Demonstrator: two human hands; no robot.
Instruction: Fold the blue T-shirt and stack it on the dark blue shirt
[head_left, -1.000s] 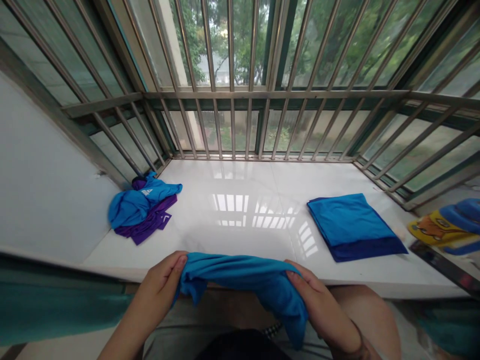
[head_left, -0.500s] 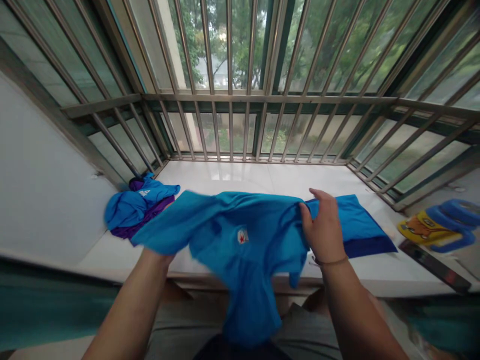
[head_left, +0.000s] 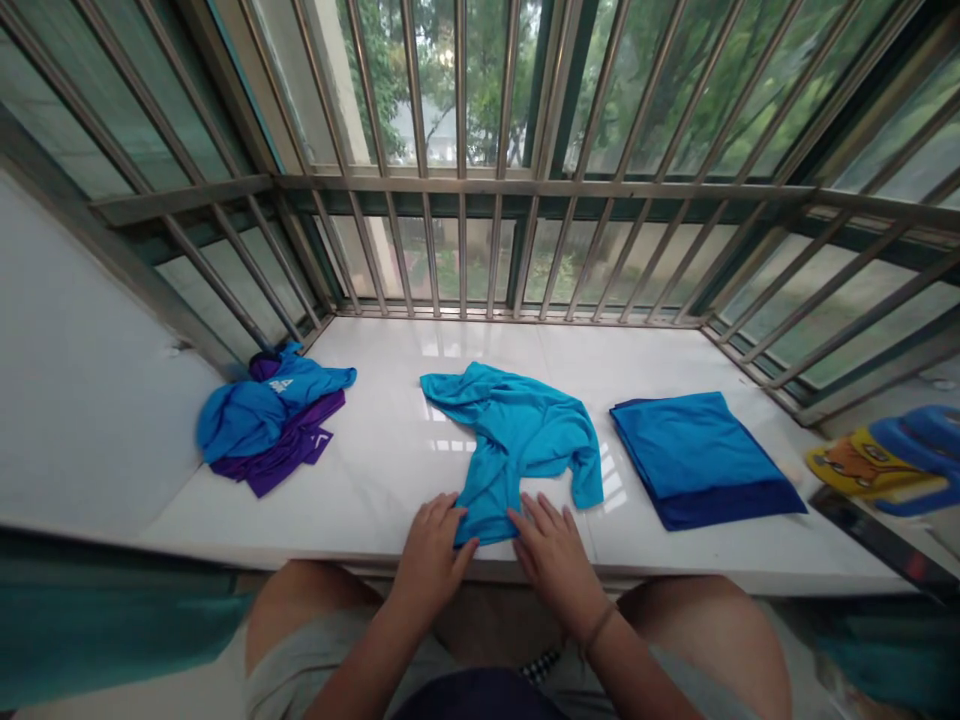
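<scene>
Since half a second ago the blue shirt (head_left: 517,440) has come down out of the air and now lies crumpled on the white sill (head_left: 375,470), roughly midway between the two other heaps. Both hands have dropped to its near hem. The left hand (head_left: 433,545) rests at the hem's left corner, fingers bent onto the cloth; the right hand (head_left: 553,545) lies flat at the right corner, fingers spread. Whether either hand actually pinches the fabric cannot be told from this angle. The hands sit close together, the hem's width apart. A loose pile of blue and purple garments (head_left: 266,425) lies well to the left; a folded stack (head_left: 701,455) lies just right of the shirt, not touching it.
</scene>
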